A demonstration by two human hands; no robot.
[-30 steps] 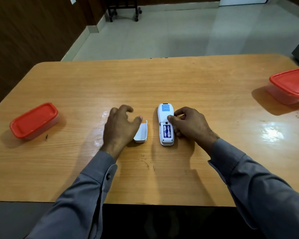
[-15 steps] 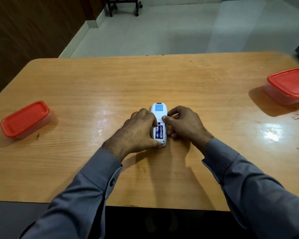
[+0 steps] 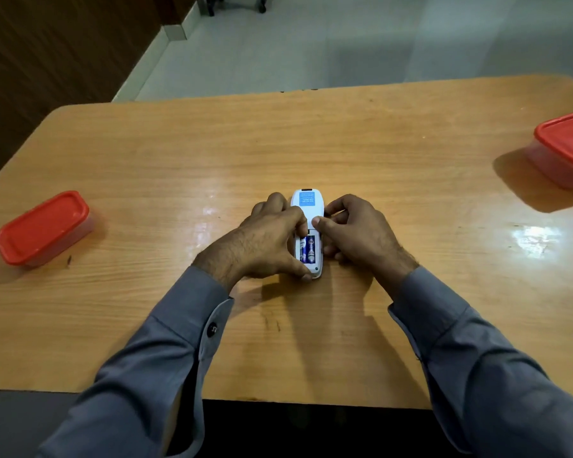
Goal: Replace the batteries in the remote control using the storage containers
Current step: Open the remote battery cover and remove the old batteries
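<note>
You're gripping the remote (image 3: 306,226) mid-table with both hands, left hand (image 3: 265,246) and right hand (image 3: 354,236) curled around it. Cover's off, old batteries (image 3: 307,248) still seated; both red-lidded containers (image 3: 42,228) (image 3: 564,148) at the table's left and right edges are sitting closed, so most is left.

The white remote (image 3: 306,206) is laid face-down, batteries (image 3: 307,248) exposed; red-lidded containers (image 3: 42,228) (image 3: 566,147) are set far apart.
</note>
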